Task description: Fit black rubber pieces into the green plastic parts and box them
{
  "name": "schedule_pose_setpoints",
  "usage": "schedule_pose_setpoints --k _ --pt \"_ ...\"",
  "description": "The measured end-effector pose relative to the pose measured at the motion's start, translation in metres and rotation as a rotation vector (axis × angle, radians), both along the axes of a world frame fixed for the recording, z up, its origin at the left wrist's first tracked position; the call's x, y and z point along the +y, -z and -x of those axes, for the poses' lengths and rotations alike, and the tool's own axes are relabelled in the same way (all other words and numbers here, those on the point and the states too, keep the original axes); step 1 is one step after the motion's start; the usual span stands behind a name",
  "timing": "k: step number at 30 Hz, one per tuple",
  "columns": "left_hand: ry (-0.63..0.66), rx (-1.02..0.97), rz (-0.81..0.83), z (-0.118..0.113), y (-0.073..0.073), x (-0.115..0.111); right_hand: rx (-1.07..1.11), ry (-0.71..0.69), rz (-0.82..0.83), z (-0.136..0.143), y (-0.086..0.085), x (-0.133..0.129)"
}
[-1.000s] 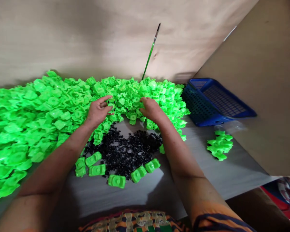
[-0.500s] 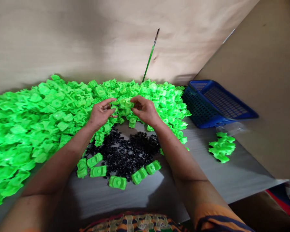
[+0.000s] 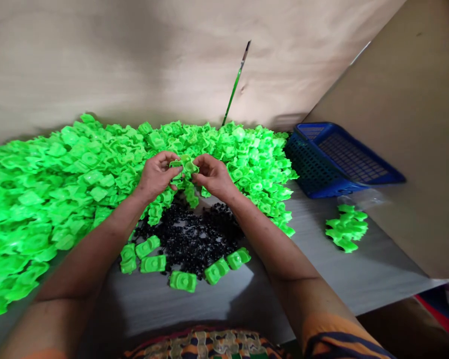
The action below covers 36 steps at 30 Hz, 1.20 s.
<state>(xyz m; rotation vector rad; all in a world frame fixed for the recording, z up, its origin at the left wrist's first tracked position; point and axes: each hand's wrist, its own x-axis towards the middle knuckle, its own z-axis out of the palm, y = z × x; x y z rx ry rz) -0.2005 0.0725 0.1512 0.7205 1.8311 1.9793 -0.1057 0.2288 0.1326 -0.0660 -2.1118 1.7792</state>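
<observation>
Gripped in the left hand (image 3: pixel 155 175), a bright-green, car-shaped plastic piece (image 3: pixel 175 166) sits between thumb and fingers; right beside it, the right hand (image 3: pixel 215 177) pinches a second bright-green moulded plastic piece (image 3: pixel 190 165) by its side. Both are up close together at the front of a huge heap of glossy green plastic pieces (image 3: pixel 78 174), though whether they touch, I can't tell. Just below spreads a tangled pile of small black plastic parts (image 3: pixel 194 239), and six green plastic car shapes (image 3: pixel 183 281) curve along its near side on the grey wood-grain table (image 3: pixel 377 279). Over right, a blue plastic mesh basket (image 3: pixel 322 169) leans, tilted.
</observation>
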Motion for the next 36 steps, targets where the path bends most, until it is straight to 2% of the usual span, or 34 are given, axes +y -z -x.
schedule_pose_setpoints --k 4,7,10,16,19,23,26,31,36 --pt "-0.012 0.002 0.001 0.000 -0.003 -0.001 0.033 0.053 -0.096 0.001 0.001 0.004" --pt "-0.070 0.017 -0.003 0.002 -0.005 -0.002 0.063 0.149 -0.330 -0.003 -0.002 0.010" --pt "-0.123 0.040 0.000 0.004 -0.003 -0.002 0.052 0.171 -0.578 -0.008 -0.006 0.011" --pt "-0.174 0.080 0.012 0.008 0.002 -0.002 -0.052 0.031 -0.949 -0.022 -0.021 -0.002" --pt "-0.208 0.091 -0.044 0.011 0.003 -0.002 -0.096 -0.117 -1.096 -0.031 -0.031 -0.018" --pt "-0.178 0.053 -0.091 0.011 0.003 -0.001 -0.185 -0.298 -1.264 -0.036 -0.038 -0.043" --pt "-0.143 0.033 -0.088 0.009 0.001 0.000 -0.323 -0.376 -1.349 -0.033 -0.035 -0.055" --pt "-0.118 -0.037 -0.065 0.005 -0.006 0.000 -0.448 -0.387 -1.393 -0.030 -0.033 -0.056" --pt "-0.067 -0.093 -0.084 0.004 -0.010 -0.003 -0.469 -0.310 -1.424 -0.036 -0.049 -0.060"
